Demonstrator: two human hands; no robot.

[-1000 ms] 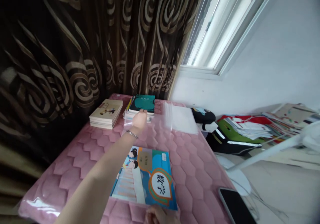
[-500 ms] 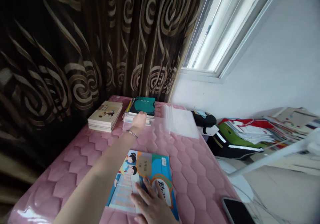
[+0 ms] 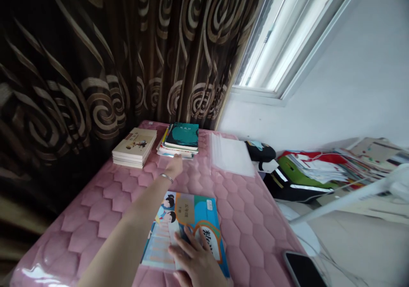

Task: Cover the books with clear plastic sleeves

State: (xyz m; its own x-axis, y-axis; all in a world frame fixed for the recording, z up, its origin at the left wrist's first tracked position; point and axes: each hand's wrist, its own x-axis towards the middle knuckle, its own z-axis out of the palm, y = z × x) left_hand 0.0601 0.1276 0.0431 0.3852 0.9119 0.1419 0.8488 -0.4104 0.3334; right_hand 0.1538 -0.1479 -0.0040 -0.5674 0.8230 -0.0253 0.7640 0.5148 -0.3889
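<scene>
Pink quilted bedding (image 3: 96, 221), glossy as if under clear plastic, fills the lower view, with a dark curtain (image 3: 111, 56) of spiral patterns behind it. On the bedding lies a colourful textbook (image 3: 184, 210), flat and cover up; places are given from that textbook. Resting on its near right part is the right hand (image 3: 198, 257), palm down, fingers spread. The left arm passes across its left edge, and the left hand (image 3: 174, 165) is beyond it, fingers curled in; whether they pinch a see-through film is too faint to tell. Farther beyond the textbook is a book stack with a teal cover (image 3: 182, 135) on top, with beige books (image 3: 134, 148) to the left and translucent sheets (image 3: 234, 157) to the right. A phone (image 3: 303, 270) lies to the textbook's right.

The step in hand seems to be steadying the textbook while the left hand works beyond it. The next move probably calls for even pressure from the right palm, so the textbook does not slide.
</scene>
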